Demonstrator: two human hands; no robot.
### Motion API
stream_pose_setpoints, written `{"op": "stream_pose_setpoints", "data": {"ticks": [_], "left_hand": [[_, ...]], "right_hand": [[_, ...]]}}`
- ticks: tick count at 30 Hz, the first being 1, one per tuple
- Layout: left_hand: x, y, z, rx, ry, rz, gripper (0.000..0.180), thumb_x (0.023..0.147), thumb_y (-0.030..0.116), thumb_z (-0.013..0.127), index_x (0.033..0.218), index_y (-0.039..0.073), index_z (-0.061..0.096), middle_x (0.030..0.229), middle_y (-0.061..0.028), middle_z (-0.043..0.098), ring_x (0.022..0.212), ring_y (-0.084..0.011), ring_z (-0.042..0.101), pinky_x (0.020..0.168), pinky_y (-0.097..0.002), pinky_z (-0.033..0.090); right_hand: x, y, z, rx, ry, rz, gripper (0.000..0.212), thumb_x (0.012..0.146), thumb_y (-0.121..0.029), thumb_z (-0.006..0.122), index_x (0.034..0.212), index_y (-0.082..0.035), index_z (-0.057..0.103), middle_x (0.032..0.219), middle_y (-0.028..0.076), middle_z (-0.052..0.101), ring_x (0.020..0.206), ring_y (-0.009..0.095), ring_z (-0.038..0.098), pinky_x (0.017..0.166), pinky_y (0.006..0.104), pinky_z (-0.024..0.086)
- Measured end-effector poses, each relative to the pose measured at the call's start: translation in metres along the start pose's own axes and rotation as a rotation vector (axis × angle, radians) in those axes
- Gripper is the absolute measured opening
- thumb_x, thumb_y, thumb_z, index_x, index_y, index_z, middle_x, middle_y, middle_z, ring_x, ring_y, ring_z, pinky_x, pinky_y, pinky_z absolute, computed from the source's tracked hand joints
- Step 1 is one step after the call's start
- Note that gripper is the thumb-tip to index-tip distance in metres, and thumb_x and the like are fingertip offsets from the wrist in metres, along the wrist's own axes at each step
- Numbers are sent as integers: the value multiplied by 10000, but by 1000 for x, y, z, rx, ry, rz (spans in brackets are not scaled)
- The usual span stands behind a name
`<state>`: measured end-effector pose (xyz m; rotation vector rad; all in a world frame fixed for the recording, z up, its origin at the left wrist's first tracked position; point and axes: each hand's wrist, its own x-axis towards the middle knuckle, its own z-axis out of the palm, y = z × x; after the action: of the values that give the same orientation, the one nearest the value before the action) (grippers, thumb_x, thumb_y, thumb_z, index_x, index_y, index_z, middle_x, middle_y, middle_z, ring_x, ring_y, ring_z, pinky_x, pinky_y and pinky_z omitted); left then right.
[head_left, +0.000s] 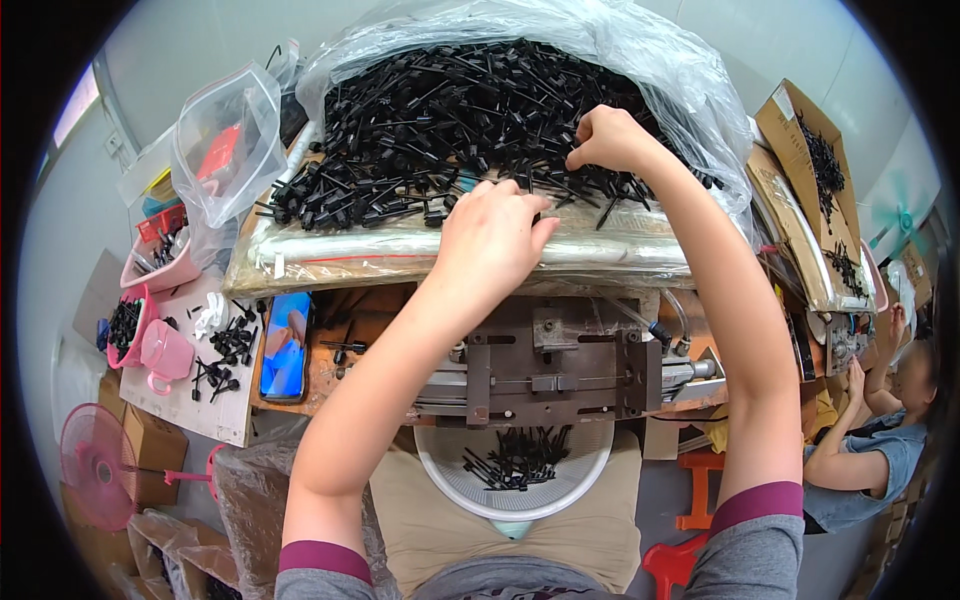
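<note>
A large heap of black plastic parts with thin stems point(440, 115) lies on a plastic-wrapped tray point(370, 245) in front of me. My left hand point(490, 235) rests at the heap's near edge, its fingers bent forward and the thumb apart from them. One black part shows beside that thumb; a grip on it is not visible. Farther right, my right hand point(612, 140) is over the heap with fingers curled in toward the thumb. What sits between those fingertips is hidden. Below my forearms is a dark metal fixture point(550, 365) on the bench.
A white basket point(435, 470) with several black parts sits on my lap. On the left are a phone point(287, 345), a pink cup point(167, 352) and loose parts. A cardboard box point(785, 110) stands right, near another person point(870, 450). A clear plastic bag point(690, 75) surrounds the heap.
</note>
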<state>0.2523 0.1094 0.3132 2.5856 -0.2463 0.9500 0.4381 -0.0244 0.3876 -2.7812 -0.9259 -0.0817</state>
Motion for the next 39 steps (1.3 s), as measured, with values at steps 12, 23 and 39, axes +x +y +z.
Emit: {"op": "stream_pose_setpoints", "data": {"ticks": [12,23,39], "left_hand": [[-24,23,-59,-464,-44,-130,260,746,97,844,956,-5,728,861,-65,694,717,-129,678,679,-264,543],[-139,80,-38,-432,-77,-25,327,697,34,838,1013,13,753,1263,-169,639,909,-213,683,766,-308,587],[-165,94,3,-86,-138,25,276,718,118,808,968,28,731,1247,-119,694,668,-175,638,667,-277,492]], "right_hand": [[-49,14,-11,35,59,-242,459,632,-235,842,976,23,682,774,109,634,738,252,619,693,358,499],[-83,22,5,-37,445,-507,238,855,-150,740,1031,-4,675,788,109,643,719,243,635,712,344,503],[-180,16,1,902,500,-76,267,994,-195,629,1173,-4,679,786,-8,595,683,42,519,656,207,417]]}}
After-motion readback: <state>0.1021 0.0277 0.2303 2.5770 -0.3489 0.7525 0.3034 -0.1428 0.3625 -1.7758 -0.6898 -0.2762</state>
